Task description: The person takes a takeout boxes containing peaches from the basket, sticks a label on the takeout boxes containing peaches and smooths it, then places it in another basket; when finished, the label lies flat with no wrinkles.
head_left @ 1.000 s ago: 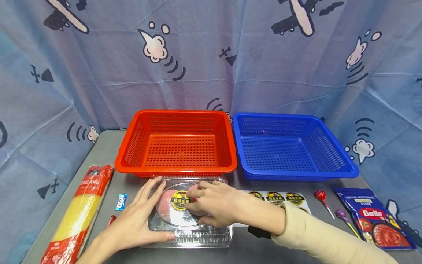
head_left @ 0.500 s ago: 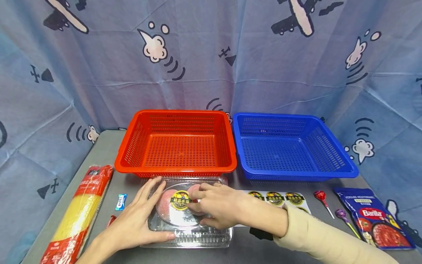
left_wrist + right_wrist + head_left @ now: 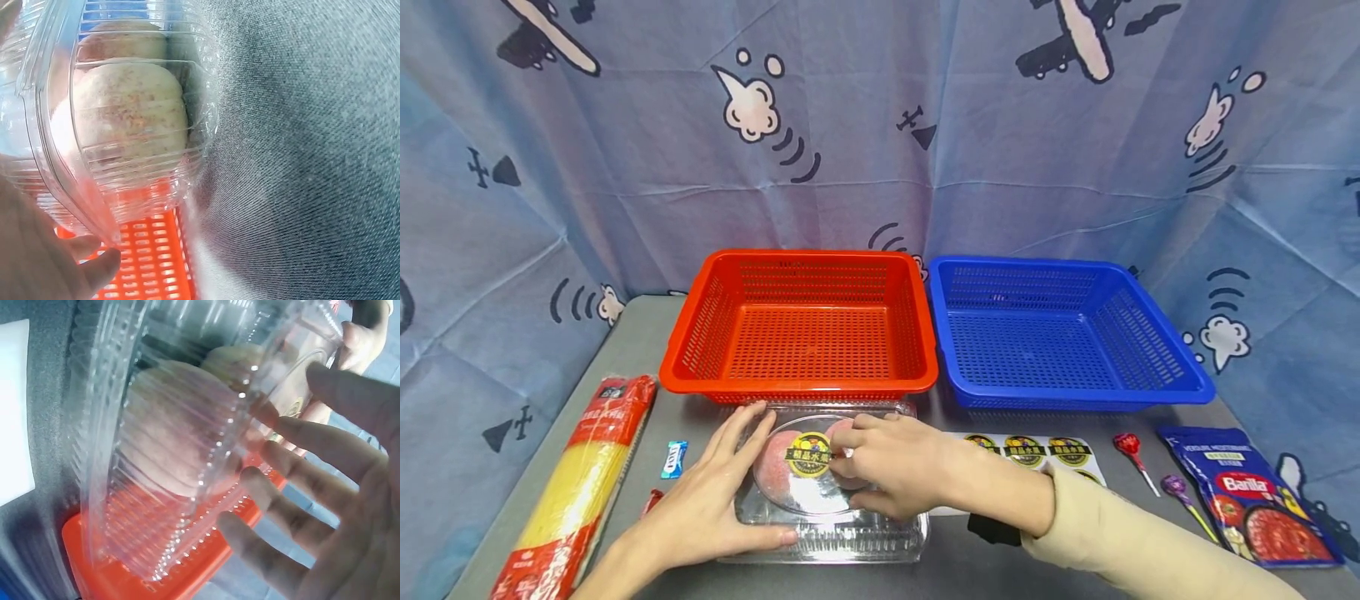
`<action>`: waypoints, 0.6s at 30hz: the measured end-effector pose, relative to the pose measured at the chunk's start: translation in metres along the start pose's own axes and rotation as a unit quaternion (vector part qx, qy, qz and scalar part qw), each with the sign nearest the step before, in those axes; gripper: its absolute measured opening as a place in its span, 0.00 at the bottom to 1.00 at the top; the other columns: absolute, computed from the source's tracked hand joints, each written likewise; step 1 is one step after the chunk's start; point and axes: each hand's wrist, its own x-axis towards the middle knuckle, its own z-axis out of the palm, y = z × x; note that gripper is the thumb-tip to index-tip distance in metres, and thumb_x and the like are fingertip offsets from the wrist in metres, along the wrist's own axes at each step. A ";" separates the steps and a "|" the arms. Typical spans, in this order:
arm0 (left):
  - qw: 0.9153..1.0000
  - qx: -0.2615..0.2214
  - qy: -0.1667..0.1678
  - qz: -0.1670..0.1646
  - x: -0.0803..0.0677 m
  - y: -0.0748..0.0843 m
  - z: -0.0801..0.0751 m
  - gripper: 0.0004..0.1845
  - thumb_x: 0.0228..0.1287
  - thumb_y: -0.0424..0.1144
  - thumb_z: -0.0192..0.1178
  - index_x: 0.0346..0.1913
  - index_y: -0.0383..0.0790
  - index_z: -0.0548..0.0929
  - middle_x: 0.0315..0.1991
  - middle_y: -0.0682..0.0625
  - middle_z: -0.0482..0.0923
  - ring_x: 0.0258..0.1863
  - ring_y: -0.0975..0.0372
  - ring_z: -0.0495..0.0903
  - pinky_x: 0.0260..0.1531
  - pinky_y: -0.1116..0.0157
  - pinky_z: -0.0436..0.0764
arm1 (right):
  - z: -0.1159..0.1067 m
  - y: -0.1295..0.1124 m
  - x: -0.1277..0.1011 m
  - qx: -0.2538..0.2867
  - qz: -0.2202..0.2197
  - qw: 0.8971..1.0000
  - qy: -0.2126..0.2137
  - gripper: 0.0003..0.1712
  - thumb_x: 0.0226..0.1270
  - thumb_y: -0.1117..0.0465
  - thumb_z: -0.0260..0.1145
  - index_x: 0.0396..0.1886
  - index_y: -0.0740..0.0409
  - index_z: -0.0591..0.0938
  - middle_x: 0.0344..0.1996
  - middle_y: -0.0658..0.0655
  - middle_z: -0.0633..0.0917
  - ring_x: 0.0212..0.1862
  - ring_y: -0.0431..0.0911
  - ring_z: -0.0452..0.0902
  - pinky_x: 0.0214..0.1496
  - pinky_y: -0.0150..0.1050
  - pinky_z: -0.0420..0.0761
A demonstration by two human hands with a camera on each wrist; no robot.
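Two hands on one clear box (image 3: pixel 827 492) right at the near edge of the worktop (image 3: pixel 647 333), so that's where I'm at. My left hand (image 3: pixel 703 500) lies flat along the box's left side, fingers straight, thumb along the near rim, so that grip is open and just pressing. My right hand (image 3: pixel 891 467) sits on top of the lid with the fingers curled down; the fingertips touch the lid beside the round sticker (image 3: pixel 808 454), but I can't tell if that grip actually pinches anything. Through the plastic I see two pinkish round fruits (image 3: pixel 128 115), side by side.

Left of the box there's a small blue wrapper (image 3: pixel 674 458), and further left a long pasta pack (image 3: pixel 576 492). Right of my sleeve lies a white sheet (image 3: pixel 1030 454) with more of the same stickers, then two lollipops (image 3: pixel 1138 462) and a Barilla pouch (image 3: pixel 1251 492).

Just behind the box, nearly touching it, is the red basket (image 3: pixel 801 379), with the blue basket (image 3: pixel 1071 396) right beside it. Behind all that hangs a blue cartoon curtain (image 3: pixel 880 125).
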 end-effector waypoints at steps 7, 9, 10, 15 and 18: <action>1.000 0.005 0.004 0.001 0.000 -0.002 0.000 0.67 0.44 0.81 0.66 0.83 0.51 0.52 0.83 0.53 0.46 0.80 0.46 0.53 0.63 0.39 0.75 | 0.003 0.005 0.021 0.088 0.058 0.990 0.091 0.04 0.64 0.54 0.72 0.29 0.45 0.87 0.24 0.42 0.80 0.24 0.34 0.70 0.20 0.26 0.65; 1.000 0.004 0.002 0.002 0.000 -0.002 0.000 0.67 0.44 0.81 0.65 0.83 0.52 0.51 0.83 0.52 0.46 0.80 0.46 0.53 0.63 0.39 0.75 | 0.005 0.004 0.027 0.095 0.080 0.988 0.092 0.04 0.64 0.53 0.72 0.36 0.46 0.88 0.22 0.42 0.79 0.22 0.33 0.67 0.18 0.27 0.62; 1.000 0.005 0.003 0.003 0.000 -0.002 0.000 0.67 0.44 0.80 0.65 0.83 0.52 0.51 0.83 0.52 0.47 0.80 0.46 0.53 0.63 0.39 0.75 | 0.005 0.003 0.030 0.092 0.089 0.988 0.088 0.07 0.65 0.52 0.71 0.41 0.45 0.88 0.23 0.42 0.78 0.22 0.34 0.66 0.18 0.27 0.62; 1.000 0.004 0.009 0.010 0.000 -0.001 0.001 0.67 0.44 0.79 0.67 0.83 0.50 0.52 0.83 0.49 0.48 0.80 0.46 0.54 0.63 0.39 0.74 | 0.008 0.002 0.036 0.085 0.108 0.988 0.072 0.08 0.68 0.47 0.71 0.37 0.44 0.89 0.27 0.45 0.84 0.22 0.35 0.69 0.17 0.28 0.64; 1.000 0.001 0.009 0.011 0.001 -0.001 0.001 0.67 0.44 0.79 0.67 0.83 0.49 0.53 0.83 0.49 0.48 0.79 0.46 0.54 0.63 0.38 0.74 | 0.008 0.004 0.034 0.109 0.112 0.984 0.079 0.15 0.66 0.49 0.73 0.20 0.45 0.83 0.24 0.44 0.81 0.23 0.34 0.68 0.18 0.27 0.63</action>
